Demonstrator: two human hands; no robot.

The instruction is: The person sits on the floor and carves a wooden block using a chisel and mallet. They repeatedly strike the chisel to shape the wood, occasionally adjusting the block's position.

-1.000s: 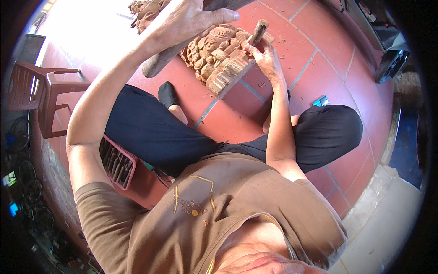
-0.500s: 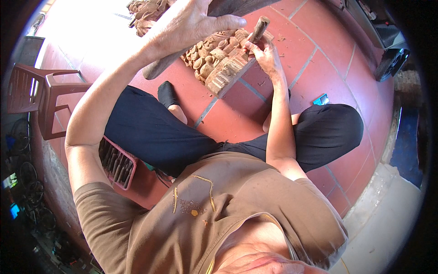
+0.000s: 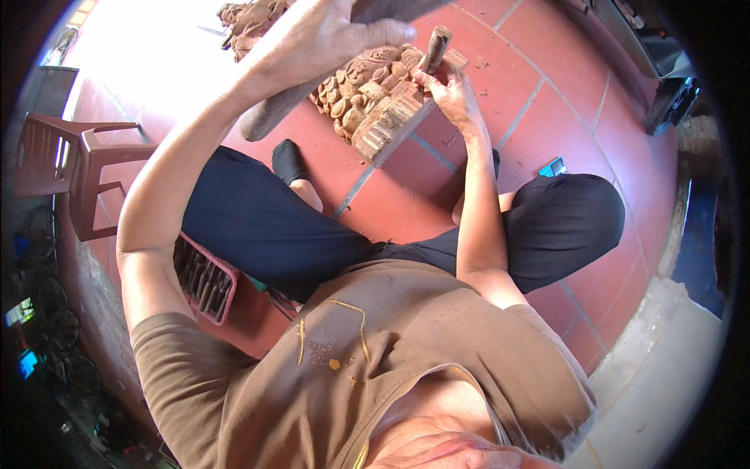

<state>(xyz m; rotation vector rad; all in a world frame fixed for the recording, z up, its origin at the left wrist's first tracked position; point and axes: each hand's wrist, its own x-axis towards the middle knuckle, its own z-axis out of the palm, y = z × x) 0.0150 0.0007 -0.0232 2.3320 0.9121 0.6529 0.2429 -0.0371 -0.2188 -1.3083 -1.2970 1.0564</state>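
A carved wooden panel (image 3: 373,102) with raised relief figures lies on the red tile floor in front of my crossed legs. My right hand (image 3: 445,86) grips a wooden-handled chisel (image 3: 434,48) set upright on the panel's far right edge. My left hand (image 3: 324,35) is raised above the panel and closed around a thick wooden mallet (image 3: 293,102), whose lower end hangs over the panel's left side. The mallet's top runs out of the picture.
A pink tray of carving tools (image 3: 205,277) sits by my left thigh. A brown plastic chair (image 3: 70,168) stands at the left. More carved wood (image 3: 246,19) lies beyond the panel. A small blue object (image 3: 552,167) rests near my right knee.
My left hand has lifted the mallet slightly higher. The right hand and chisel stay at the same spot on the panel.
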